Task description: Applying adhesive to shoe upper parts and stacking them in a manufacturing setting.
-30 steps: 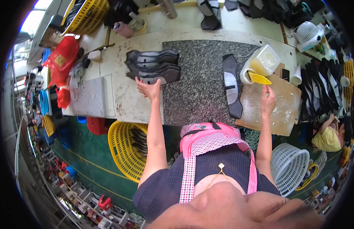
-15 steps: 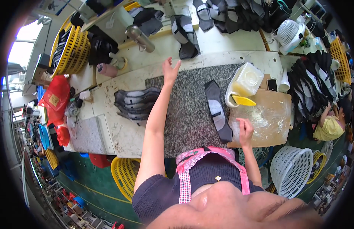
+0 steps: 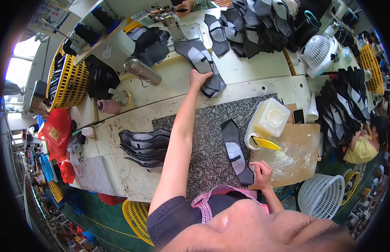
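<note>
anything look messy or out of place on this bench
The brown board beside the right hand is streaked with whitish, shiny residue, which looks messy, and the pale tabletop has dark smudges. Nothing else stands out.

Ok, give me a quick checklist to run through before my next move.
1. Left hand touching the far grey-and-black pieces: ok.
2. Left grip closed on them: cannot tell, fingers partly hidden.
3. Single grey-and-black piece lying on the speckled slab: ok.
4. Right hand apart from that piece: cannot tell, fingertips are right by its edge.
5. Near stack fully in view: not ok, left forearm covers its right end.
</note>
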Demonstrator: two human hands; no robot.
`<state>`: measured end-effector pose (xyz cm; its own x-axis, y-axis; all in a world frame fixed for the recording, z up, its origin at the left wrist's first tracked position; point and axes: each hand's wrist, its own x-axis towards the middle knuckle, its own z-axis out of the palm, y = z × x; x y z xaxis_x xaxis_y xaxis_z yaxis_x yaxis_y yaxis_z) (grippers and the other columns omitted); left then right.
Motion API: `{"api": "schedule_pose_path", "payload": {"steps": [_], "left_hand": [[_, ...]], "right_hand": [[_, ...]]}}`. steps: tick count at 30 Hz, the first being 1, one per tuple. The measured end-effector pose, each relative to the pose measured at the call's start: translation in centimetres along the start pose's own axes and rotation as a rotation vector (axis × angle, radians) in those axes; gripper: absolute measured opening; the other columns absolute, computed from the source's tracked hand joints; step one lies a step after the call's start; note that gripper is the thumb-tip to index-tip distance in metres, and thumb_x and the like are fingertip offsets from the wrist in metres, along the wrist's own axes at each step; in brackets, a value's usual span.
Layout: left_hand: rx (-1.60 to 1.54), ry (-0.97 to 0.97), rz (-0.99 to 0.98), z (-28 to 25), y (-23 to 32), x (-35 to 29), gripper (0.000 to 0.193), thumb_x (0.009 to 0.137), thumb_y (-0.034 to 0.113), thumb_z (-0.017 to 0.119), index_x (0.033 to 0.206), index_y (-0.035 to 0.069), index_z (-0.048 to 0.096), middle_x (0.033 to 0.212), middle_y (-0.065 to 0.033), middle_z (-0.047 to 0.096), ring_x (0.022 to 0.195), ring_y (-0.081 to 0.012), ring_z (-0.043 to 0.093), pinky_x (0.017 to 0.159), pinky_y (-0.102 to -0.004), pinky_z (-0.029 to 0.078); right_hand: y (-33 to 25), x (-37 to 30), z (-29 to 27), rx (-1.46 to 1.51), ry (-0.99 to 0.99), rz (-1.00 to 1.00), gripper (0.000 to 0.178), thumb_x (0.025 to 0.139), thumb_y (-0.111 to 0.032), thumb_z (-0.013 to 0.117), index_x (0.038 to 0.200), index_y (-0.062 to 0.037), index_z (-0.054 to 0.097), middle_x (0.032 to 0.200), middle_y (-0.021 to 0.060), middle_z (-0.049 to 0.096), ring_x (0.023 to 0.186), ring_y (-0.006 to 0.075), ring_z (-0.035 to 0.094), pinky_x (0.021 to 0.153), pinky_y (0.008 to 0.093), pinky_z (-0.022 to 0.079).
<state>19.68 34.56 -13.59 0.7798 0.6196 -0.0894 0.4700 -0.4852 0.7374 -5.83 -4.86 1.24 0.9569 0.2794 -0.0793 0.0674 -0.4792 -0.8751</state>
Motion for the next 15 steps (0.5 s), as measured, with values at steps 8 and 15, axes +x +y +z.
{"api": "schedule_pose_path", "payload": {"steps": [8,15], "left_hand": [[-0.190,-0.531,0.161,-15.3,6.2,-12.6,0.053,0.056,0.022,0.074,0.101,-0.003,0.062,0.093,-0.0142,0.067,0.086,-0.0228,0.064,0.078,-0.0342,0.050],[0.314,-1.284,0.633,-25.5,8.2,-30.7,0.044,0.053,0.021,0.073,0.088,-0.004,0.062,0.081,-0.0212,0.064,0.079,-0.0345,0.061,0.069,-0.0420,0.047]], "right_hand": [[-8.1,8.1,-0.2,-0.102,-0.147,-0.530,0.027,0.072,-0.008,0.072,0.098,-0.0066,0.065,0.087,0.0081,0.062,0.074,0.0223,0.059,0.064,0.0318,0.047],[-16.6,6.6,2.8,-0.342,-0.883,-0.884,0.100,0.044,-0.024,0.086,0.131,-0.0073,0.041,0.128,0.0164,0.048,0.120,0.0352,0.042,0.103,0.0447,0.029]]}}
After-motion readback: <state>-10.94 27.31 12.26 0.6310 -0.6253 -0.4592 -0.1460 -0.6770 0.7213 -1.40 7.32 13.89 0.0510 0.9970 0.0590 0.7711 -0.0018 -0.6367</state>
